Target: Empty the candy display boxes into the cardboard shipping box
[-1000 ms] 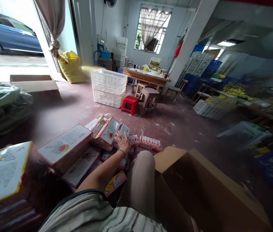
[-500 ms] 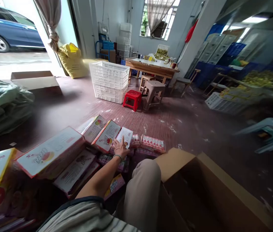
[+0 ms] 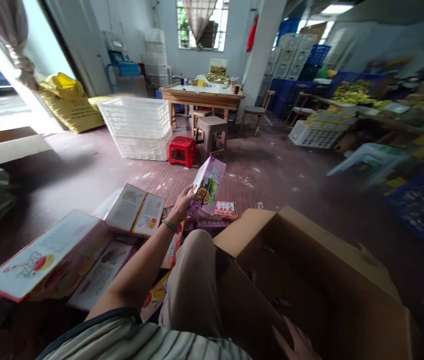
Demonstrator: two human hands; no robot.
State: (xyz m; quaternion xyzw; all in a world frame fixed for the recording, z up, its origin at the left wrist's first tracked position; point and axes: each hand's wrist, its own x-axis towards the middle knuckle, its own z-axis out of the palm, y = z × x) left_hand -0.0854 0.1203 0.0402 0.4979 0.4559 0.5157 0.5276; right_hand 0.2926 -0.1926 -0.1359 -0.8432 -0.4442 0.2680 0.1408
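My left hand [image 3: 183, 203] reaches forward over my knee and grips a pink-purple printed carton [image 3: 209, 183], lifted and tilted above the pile of boxes on the floor. Flat printed fruit boxes [image 3: 137, 215] lie spread to the left of it, with a larger one [image 3: 43, 257] nearer me. My right hand [image 3: 297, 344] shows only partly at the bottom edge, fingers spread against the inside of a large open cardboard box [image 3: 309, 280] beside my leg.
White plastic crates [image 3: 137, 127] stand on the floor ahead, with a red stool [image 3: 182, 150] and a brown stool [image 3: 212, 132] beside them. A wooden table [image 3: 200, 95] is behind. Yellow sacks [image 3: 67, 102] sit by the doorway. Blue crates and shelves fill the right side.
My left hand has picked a pink-purple carton up off the pile and raised it. The view has swung to the right, bringing the cardboard box and my right hand into view.
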